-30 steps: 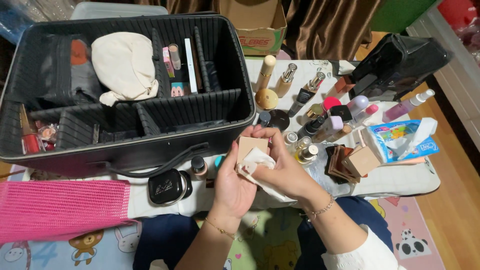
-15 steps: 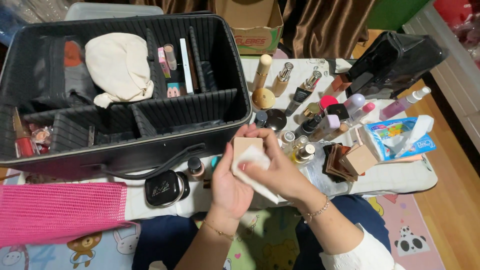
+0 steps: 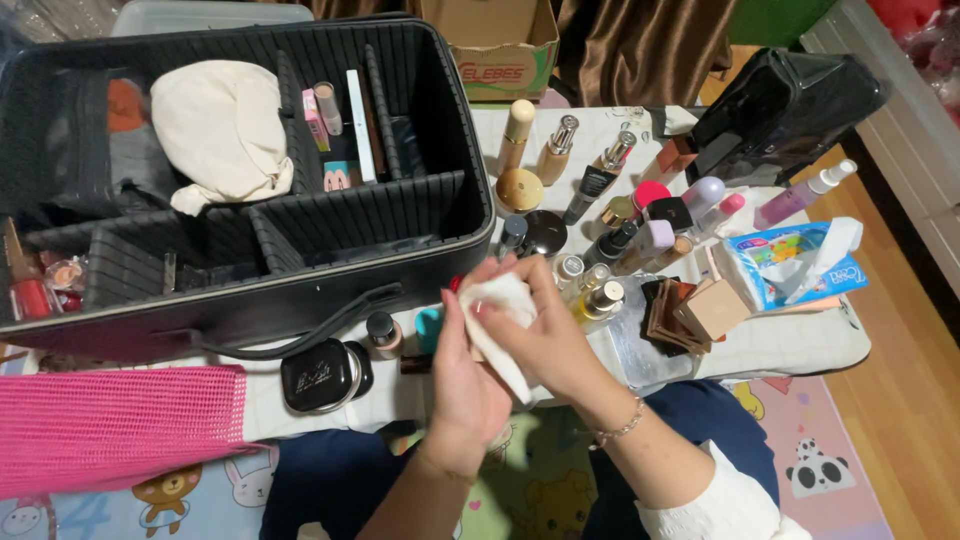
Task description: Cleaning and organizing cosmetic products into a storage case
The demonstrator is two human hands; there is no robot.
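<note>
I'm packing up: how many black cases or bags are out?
2: the large open black case at the left, and a glossy black bag at the far right. Others could lie outside the view.

Both arms bare from wrist up past the forearm. The right hand [image 3: 545,340] has a thin beaded bracelet [image 3: 620,430] at the wrist, looks gold or silver-ish, hard to tell. A white sleeve [image 3: 730,500] is pushed up near that elbow. Nothing shows on the left hand [image 3: 465,385] or its wrist. Dark blue trousers [image 3: 330,480] cover both legs.
</note>
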